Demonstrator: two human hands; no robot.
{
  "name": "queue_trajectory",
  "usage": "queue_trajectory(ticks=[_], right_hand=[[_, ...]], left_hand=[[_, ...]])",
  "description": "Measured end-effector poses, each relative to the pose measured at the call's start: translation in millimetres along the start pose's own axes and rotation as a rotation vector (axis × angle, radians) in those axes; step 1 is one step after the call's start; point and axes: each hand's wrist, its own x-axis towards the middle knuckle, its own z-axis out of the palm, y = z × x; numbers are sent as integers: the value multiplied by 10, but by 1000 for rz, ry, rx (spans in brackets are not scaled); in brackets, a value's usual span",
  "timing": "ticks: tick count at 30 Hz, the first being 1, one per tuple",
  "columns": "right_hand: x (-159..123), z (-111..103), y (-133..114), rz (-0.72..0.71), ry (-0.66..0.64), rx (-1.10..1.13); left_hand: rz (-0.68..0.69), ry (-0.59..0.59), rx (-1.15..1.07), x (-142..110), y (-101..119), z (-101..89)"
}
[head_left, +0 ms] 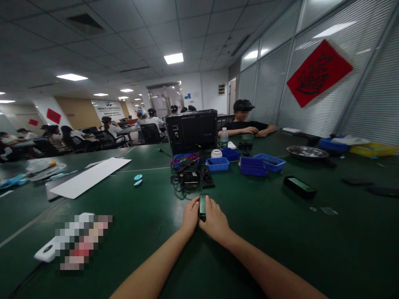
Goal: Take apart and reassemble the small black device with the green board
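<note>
Here across the broad, dark-green tabletop, under a red diamond-shaped sheet with black brushed characters I can't make out, my left hand and right hand are partly curled — both on one object. It's the small, dark rectangular device with a pale-green face, gripped between them just above the table, apparently to keep it steady and face-up — its markings too tiny to read.

- Forward reach is blocked by tangled cables and blue bins.
- Passage is allowed on both sides across the green tabletop.
- Farther right, a black box is met.
</note>
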Motion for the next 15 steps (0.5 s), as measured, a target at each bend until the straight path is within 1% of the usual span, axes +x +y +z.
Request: queue_trajectory(ticks=[3,5,8,11,15], right_hand=[[85,-74,138,58,-3,-66],[146,-130,222,100,-13,-106],[203,-202,292,139,-31,-154],[191,-230,270,86,-23,-217],[91,-182,140,-61,-14,-302]], left_hand=[[23,-93,-37,-70,-28,72],[2,-138,-86,-103,-67,77],[-74,-119,-149,-112,-109,36],[-103,-60,-170,-77,-125,-41],[-94,-24,-153,-20,-138,-136]])
